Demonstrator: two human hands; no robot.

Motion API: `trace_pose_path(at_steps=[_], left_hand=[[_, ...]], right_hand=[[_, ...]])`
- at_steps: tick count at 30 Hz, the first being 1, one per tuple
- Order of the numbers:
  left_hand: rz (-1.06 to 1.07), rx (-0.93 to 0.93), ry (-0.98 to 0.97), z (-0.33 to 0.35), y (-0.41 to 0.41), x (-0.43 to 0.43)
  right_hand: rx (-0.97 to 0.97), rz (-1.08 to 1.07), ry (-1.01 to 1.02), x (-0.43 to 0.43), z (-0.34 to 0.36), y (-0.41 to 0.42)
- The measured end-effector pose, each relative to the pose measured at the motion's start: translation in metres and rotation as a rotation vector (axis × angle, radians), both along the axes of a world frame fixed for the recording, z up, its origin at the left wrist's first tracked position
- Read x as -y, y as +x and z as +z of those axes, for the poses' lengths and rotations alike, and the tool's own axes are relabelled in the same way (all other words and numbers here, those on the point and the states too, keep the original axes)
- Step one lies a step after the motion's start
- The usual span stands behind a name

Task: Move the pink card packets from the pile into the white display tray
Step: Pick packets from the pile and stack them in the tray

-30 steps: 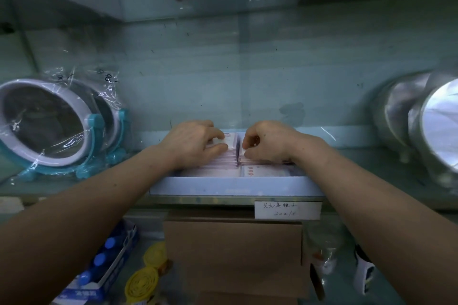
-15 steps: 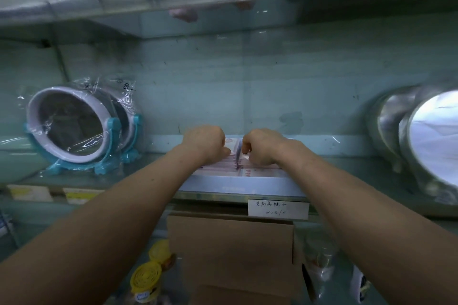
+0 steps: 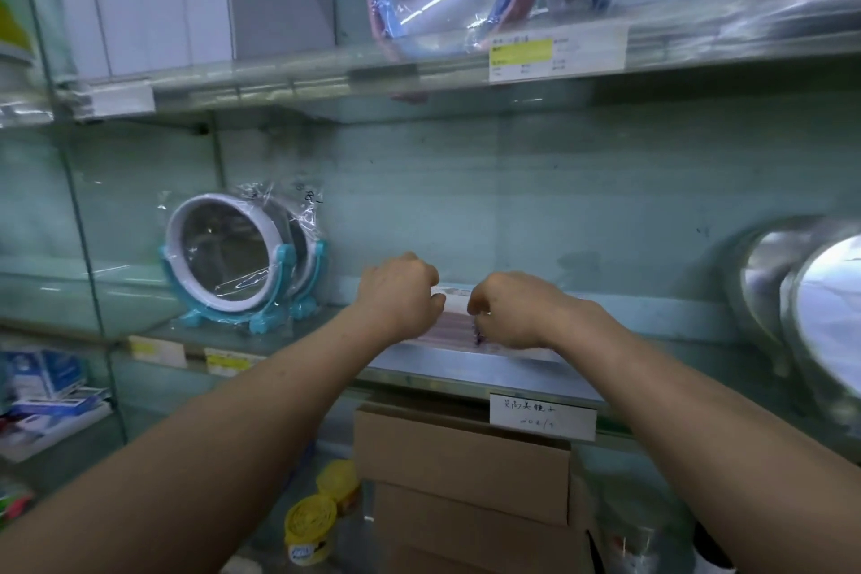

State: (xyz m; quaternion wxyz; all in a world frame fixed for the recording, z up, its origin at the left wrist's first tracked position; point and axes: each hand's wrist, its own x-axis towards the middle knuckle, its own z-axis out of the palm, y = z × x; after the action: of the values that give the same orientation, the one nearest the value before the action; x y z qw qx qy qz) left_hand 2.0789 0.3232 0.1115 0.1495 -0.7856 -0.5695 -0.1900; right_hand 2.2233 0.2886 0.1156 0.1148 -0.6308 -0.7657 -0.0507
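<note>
Both hands: left hand [image 3: 400, 294] and right hand [image 3: 517, 312] curl onto packets [image 3: 454, 323] between them.
Packets: in tray [image 3: 466, 366], shelf [image 3: 661, 364] front edge.

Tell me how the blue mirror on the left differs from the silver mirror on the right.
The blue mirror has a white rim on a blue stand; the silver mirror has a shiny metal rim. The blue mirror is wrapped in clear plastic; no wrap shows on the silver mirror. Both are round and stand on the shelf, either side of the white tray.
</note>
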Motion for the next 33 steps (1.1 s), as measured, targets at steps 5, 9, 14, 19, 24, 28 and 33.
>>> trace_pose_path(at_steps=[5, 9, 14, 19, 24, 28, 33], left_hand=[[0.023, -0.005, 0.018, 0.005, -0.009, 0.015], [0.039, -0.031, 0.035, 0.010, -0.016, 0.024], [0.059, -0.045, 0.027, 0.010, -0.027, 0.029], [0.105, -0.042, 0.019, 0.006, -0.047, 0.035], [0.180, -0.082, 0.003, 0.006, -0.082, 0.036], [0.237, -0.090, -0.034, 0.006, -0.113, 0.038], [0.256, -0.109, -0.046, 0.004, -0.163, 0.044]], right_hand=[[-0.018, 0.045, 0.002, 0.015, 0.005, -0.010], [-0.017, 0.059, 0.014, 0.022, 0.009, -0.016], [0.010, 0.102, 0.062, 0.028, 0.012, -0.030], [-0.002, 0.137, 0.086, 0.027, 0.005, -0.057], [0.008, 0.202, 0.124, 0.030, 0.003, -0.092], [0.014, 0.235, 0.123, 0.029, 0.002, -0.124], [0.042, 0.254, 0.109, 0.033, 0.001, -0.173]])
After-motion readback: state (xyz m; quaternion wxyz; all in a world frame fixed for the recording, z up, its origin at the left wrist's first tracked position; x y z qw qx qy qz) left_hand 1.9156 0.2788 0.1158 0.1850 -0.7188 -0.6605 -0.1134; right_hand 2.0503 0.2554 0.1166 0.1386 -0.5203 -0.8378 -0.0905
